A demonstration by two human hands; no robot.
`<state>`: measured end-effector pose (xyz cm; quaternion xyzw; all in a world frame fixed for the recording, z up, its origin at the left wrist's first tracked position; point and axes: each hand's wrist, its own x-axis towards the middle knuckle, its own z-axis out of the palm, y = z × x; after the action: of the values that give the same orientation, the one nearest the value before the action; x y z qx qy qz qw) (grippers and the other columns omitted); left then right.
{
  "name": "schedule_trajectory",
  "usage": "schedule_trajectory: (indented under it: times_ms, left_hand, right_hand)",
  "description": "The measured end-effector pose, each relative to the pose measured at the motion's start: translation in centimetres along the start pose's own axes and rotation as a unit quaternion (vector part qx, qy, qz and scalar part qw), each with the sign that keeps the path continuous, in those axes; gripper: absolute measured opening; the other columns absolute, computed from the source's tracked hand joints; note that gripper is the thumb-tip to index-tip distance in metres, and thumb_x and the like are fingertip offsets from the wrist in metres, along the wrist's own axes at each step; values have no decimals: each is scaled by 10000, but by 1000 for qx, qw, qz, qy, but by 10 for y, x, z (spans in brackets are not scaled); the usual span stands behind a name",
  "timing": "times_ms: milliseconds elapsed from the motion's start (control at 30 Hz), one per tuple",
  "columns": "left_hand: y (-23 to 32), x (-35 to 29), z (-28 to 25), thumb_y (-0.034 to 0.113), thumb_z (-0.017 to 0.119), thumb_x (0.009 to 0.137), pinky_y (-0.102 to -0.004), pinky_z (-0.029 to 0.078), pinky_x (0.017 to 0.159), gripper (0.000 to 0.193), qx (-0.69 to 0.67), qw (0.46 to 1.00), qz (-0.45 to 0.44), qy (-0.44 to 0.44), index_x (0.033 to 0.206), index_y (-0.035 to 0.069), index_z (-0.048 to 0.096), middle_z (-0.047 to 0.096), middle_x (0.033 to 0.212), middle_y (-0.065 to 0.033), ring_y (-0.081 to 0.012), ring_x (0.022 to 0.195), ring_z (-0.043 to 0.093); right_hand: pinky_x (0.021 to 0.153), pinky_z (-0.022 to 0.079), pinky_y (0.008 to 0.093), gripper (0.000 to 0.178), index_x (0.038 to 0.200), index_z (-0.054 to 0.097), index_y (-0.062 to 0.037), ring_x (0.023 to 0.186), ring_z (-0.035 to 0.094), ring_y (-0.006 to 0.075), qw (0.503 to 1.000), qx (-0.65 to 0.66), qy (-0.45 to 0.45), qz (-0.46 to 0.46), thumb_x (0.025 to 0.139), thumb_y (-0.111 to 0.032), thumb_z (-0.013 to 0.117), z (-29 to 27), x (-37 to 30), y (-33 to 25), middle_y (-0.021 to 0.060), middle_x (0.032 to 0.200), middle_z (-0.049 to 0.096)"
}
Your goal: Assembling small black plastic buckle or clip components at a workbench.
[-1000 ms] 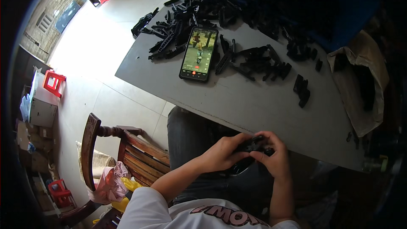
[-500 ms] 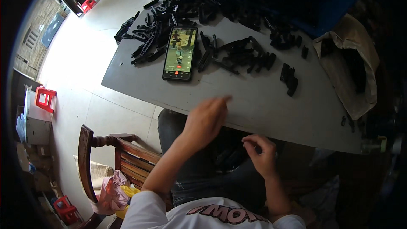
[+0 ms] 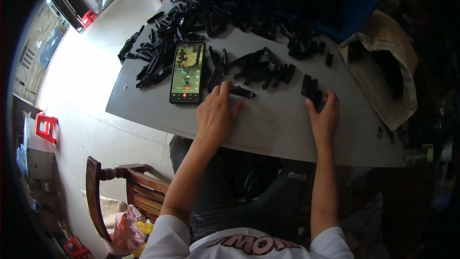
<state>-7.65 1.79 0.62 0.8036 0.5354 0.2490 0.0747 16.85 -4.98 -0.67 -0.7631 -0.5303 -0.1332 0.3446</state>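
Both bare hands are over the grey tabletop (image 3: pixel 282 127), forearms entering from the lower edge. Left hand (image 3: pixel 215 114): back of the hand facing up, fingers partly open and bent forward, thumb spread to the right; a narrow black strip (image 3: pixel 244 93) lies at the fingertips, its far end running out to the right. Cannot tell whether it is gripped. Right hand (image 3: pixel 327 115): thumb and fingers curved, slightly parted, around the near end of a small cluster of black parts (image 3: pixel 310 86) on the right part of the tabletop; cannot tell whether the fingers have closed on it. A phone (image 3: pixel 187 73) with a lit screen lies just left of the left hand. Between and beyond the hands, a loose group of black pieces (image 3: pixel 263 67); a larger black heap (image 3: pixel 160 48) spreads behind the phone toward a blue crate (image 3: pixel 366 14). Right of these, an open tan bag (image 3: pixel 406 67) with dark contents. Below left, off the tabletop, a slatted wooden chair (image 3: pixel 148 188).
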Motion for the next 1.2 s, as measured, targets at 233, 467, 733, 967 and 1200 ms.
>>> schedule_trajectory:
  times_ms: [233, 467, 733, 967, 1200]
  left_hand:
    - [4, 6, 4, 235, 629, 772, -359, 475, 614, 279, 75, 997, 22, -14, 986, 107, 503, 518, 859, -82, -254, 809, 562]
    - [-14, -13, -13, 98, 652, 761, -349, 476, 712, 371, -181, 982, 12, -47, 1091, 67, 486, 551, 914, -126, -283, 863, 590]
    - [33, -51, -24, 190, 614, 843, -327, 459, 691, 385, -413, 893, -42, -172, 1128, -5, 442, 589, 885, -186, -273, 794, 609]
    - [38, -59, -19, 174, 597, 852, -339, 465, 667, 386, -457, 862, 16, -220, 1145, -21, 437, 603, 841, -197, -308, 795, 613]
    - [43, -58, -34, 62, 557, 842, -338, 484, 629, 333, -542, 787, 4, -294, 1143, -26, 446, 624, 815, -178, -297, 749, 639]
  right_hand:
    - [748, 477, 388, 352, 1058, 536, 16, 901, 579, 306, 992, -44, -75, 93, 811, -214, 638, -7, -6, 0, 145, 999, 561]
    - [601, 460, 260, 256, 1024, 548, -7, 695, 584, 157, 891, 360, -102, 258, 803, -112, 626, -35, -29, 10, 54, 920, 560]
    - [573, 449, 218, 314, 1109, 513, -25, 681, 541, 84, 766, 553, -292, 149, 802, 3, 574, -49, -58, -72, 37, 930, 528]
    - [723, 469, 222, 300, 1087, 541, 10, 870, 546, 97, 713, 633, -224, 200, 826, -93, 646, -47, -70, -77, 49, 1042, 527]
    - [891, 421, 337, 356, 1099, 518, 14, 990, 544, 202, 696, 677, -147, 189, 794, -77, 676, -40, -73, -89, 95, 1007, 592]
